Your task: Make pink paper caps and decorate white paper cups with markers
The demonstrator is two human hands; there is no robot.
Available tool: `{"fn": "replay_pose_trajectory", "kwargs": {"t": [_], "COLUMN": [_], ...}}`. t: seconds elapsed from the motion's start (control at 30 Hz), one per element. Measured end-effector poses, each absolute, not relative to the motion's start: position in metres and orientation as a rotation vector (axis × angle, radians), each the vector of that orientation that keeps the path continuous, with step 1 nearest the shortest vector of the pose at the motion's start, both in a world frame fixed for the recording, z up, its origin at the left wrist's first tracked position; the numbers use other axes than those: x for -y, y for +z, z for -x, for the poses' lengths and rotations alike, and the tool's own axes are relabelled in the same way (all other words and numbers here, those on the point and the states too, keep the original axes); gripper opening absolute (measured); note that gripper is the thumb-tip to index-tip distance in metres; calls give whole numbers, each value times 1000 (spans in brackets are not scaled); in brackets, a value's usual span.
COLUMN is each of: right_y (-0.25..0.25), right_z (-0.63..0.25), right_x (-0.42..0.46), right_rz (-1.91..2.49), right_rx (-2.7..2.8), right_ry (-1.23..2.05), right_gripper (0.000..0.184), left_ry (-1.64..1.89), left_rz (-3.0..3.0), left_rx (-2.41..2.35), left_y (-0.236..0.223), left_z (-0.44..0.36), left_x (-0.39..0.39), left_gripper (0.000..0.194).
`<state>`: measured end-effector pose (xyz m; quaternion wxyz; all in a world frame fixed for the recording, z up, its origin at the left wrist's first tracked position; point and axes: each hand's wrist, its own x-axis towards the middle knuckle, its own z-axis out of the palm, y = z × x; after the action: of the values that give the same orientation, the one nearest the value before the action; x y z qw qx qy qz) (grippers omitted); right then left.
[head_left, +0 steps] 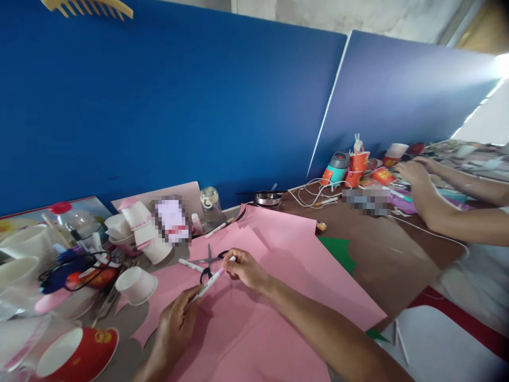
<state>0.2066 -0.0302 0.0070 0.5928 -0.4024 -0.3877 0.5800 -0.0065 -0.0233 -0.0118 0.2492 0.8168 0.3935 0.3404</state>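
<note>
A white marker pen point(210, 283) slants between my two hands, above large pink paper sheets point(286, 297). At its lower end my left hand point(178, 315) is closed round the barrel. My right hand point(244, 269) pinches the upper end, near a pinkish band. Just behind the pen lie scissors point(209, 258) with black handles, their blades spread apart. A second white marker point(191, 265) rests beside them on the paper. To the left, a white paper cup point(136, 285) lies tipped near the paper's cut edge.
Paper cups, a red cup point(81, 353) and a plastic bottle point(75, 220) crowd the left side. A phone point(172, 219) leans at the back near a glass jar point(210, 204). Blue partitions point(178, 106) stand behind. Another person's hands point(415, 172) work at the right, near a white cable.
</note>
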Motion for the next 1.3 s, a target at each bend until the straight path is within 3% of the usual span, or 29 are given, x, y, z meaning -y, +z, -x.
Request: {"fn": "replay_pose_trajectory", "kwargs": {"t": [0.3,0.57,1.03,1.3], "right_y": [27,-5,-18,-20], "right_z": [-296,-242,-238,-238], "right_x": [15,20,25,25], "right_rz": [1045,1306,1471,1565], "right_rx": [783,1232,1692,1745], "right_ry": [829,633,172,111], "right_gripper": [25,6,21,24], "left_ry": [1073,1021,1039,1018], "left_rz": [-1982,-1890,-1789,-1760], "left_rx": [-1280,-1221,-1237,-1243], "left_y": [-1,-10,-2,-1], "left_z": [13,9,2,3], "left_x": [7,11,17,17], "left_gripper": [42,44,49,45]}}
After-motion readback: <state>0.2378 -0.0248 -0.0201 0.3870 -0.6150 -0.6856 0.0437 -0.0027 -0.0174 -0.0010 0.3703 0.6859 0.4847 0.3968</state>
